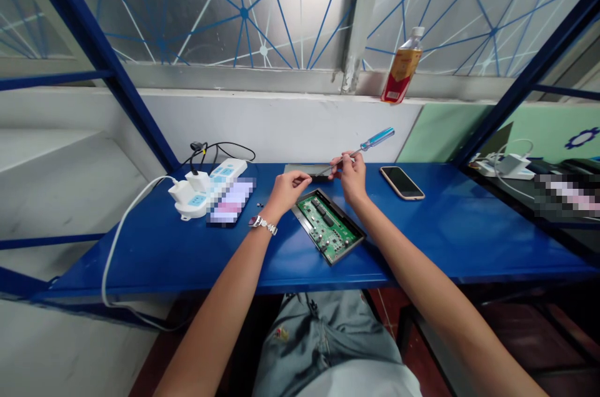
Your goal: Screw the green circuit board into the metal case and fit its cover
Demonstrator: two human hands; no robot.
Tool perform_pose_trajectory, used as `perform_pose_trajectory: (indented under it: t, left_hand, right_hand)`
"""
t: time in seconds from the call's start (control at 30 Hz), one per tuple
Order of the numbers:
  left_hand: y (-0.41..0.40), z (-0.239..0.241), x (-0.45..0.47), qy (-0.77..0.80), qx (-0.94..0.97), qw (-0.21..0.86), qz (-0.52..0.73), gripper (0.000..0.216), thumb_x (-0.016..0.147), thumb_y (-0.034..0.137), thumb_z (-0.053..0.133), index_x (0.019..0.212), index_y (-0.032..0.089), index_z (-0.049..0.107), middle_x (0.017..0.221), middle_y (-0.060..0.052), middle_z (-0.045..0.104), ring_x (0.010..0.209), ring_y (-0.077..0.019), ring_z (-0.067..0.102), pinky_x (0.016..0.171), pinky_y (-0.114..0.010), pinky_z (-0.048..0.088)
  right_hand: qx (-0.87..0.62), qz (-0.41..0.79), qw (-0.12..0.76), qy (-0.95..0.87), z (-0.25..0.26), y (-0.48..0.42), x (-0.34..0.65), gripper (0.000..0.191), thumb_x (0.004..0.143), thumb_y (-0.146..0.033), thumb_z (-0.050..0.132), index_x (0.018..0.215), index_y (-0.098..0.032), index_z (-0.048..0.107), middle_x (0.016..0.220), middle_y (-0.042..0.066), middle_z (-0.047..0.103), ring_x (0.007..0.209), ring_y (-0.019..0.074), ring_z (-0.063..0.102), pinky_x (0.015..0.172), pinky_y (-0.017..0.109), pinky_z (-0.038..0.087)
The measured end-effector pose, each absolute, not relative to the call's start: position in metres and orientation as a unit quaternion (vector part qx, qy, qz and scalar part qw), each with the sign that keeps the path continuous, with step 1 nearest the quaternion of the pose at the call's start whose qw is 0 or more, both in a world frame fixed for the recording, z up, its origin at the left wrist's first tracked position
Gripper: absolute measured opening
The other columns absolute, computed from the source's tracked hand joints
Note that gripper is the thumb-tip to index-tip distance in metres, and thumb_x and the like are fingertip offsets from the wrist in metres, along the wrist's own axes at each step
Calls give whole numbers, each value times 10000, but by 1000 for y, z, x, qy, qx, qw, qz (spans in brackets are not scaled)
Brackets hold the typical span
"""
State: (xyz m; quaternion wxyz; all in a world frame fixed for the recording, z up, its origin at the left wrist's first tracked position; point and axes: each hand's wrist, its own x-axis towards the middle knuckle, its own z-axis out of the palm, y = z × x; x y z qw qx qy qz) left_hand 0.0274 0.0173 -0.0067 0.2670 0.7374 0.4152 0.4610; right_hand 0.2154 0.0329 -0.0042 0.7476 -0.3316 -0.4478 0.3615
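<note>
My right hand (351,175) grips a screwdriver (370,143) with a clear blue handle, its shaft pointing left and down toward my left hand (289,186). My left fingers are pinched together near the screwdriver's tip, over a small dark piece I cannot make out. Just below both hands an open metal case with a green circuit board (328,226) lies tilted on the blue table (469,228). A grey flat cover (300,168) lies behind the hands.
A white power strip (206,187) with plugs and cables sits at the left, a blurred flat item beside it, small screws (259,204) near it. A phone (402,182) lies at the right. A bottle (402,67) stands on the window ledge. Blue frame posts flank the table.
</note>
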Motion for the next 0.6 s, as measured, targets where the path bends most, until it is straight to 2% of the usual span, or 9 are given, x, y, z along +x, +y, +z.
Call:
perform_pose_trajectory:
  t: [0.2, 0.43, 0.6]
  left_hand:
    - [14, -4, 28, 411, 739, 248, 472, 192, 896, 321, 668, 911, 159, 770, 857, -71, 787, 777, -189, 718, 780, -318, 569]
    - [5, 0, 38, 402, 734, 249, 487, 168, 887, 305, 683, 927, 166, 769, 853, -57, 785, 752, -174, 703, 754, -297, 562]
    - [3, 0, 35, 408, 743, 248, 469, 148, 894, 291, 677, 881, 170, 762, 813, -51, 773, 740, -181, 692, 746, -303, 547]
  right_hand:
    - [-342, 403, 745, -407, -5, 32, 218, 309, 913, -459, 647, 932, -258, 412, 722, -30, 737, 519, 112, 623, 448, 203, 522]
    - [-328, 409, 750, -404, -9, 18, 223, 379, 845, -476, 726, 936, -254, 432, 731, -23, 755, 517, 128, 668, 440, 209, 532]
    - [-334, 400, 759, -390, -11, 12, 231, 374, 852, -469, 728, 948, -255, 436, 757, -11, 771, 535, 142, 695, 435, 213, 538]
